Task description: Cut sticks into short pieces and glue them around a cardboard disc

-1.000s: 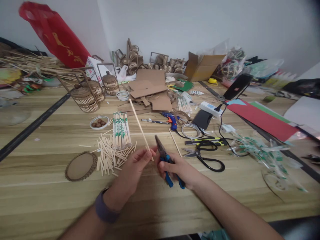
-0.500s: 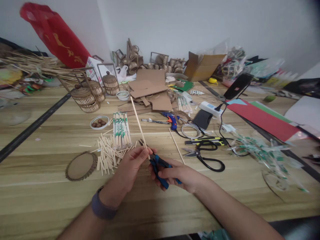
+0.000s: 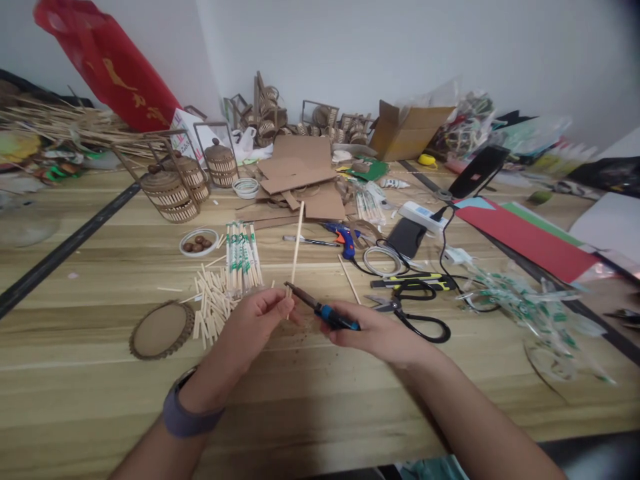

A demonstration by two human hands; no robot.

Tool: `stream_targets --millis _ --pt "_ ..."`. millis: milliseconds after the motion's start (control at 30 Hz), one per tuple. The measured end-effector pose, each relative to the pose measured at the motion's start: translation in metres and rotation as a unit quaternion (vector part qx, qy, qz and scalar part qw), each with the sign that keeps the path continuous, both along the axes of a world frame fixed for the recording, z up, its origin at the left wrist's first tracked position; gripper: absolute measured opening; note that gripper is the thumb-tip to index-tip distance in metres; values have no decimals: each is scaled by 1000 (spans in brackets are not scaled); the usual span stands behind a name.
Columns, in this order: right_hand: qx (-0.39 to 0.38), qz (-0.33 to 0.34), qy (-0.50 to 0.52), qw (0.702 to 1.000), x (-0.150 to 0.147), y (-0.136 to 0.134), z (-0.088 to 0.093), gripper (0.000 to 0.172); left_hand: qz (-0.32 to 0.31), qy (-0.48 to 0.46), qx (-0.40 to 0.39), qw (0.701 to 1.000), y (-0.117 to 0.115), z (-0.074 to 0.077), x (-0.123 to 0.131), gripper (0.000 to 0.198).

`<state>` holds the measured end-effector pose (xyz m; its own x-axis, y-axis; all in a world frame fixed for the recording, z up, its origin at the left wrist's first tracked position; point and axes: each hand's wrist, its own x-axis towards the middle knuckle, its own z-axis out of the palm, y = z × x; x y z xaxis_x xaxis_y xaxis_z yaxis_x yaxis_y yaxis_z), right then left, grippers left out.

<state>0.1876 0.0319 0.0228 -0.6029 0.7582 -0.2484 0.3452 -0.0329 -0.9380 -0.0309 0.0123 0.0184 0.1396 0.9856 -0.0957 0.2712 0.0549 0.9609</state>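
Cluttered worktop (image 3: 320, 400): left hand (image 3: 253, 323) pinches a long stick (image 3: 297, 240), right hand (image 3: 377, 331) clamps cutters (image 3: 320, 308) at its base; cut pieces (image 3: 215, 308) piled left of it.

- plain white wall (image 3: 380, 47) behind; a second wall (image 3: 100, 20) meets it at a corner, back left
- long wooden table (image 3: 320, 407), pale striped grain; runs right up to the walls
- black strip (image 3: 65, 250) crosses the tabletop diagonally at left; another (image 3: 595, 320) at right
- light soft and even; shadows faint
- below the near table edge, dark; cannot tell what
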Motion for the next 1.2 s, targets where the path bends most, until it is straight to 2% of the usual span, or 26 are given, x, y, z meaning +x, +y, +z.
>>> stream_targets --millis 200,433,833,967,1200 --pt "-51 12 19 998 2 2 -3 21 -80 -39 -55 995 -1 -4 2 27" --pt "-97 25 43 994 4 2 -8 25 -143 -50 -59 987 1 -10 -2 27" --pt "-69 71 26 995 5 2 -6 26 -153 -12 -48 987 -1 -7 -2 31" --pt "-55 86 13 995 6 2 -3 26 -160 -29 -49 986 -1 -8 -2 30" --pt "-37 80 -2 996 4 1 -2 23 -155 -11 -45 987 -1 -8 -3 33"
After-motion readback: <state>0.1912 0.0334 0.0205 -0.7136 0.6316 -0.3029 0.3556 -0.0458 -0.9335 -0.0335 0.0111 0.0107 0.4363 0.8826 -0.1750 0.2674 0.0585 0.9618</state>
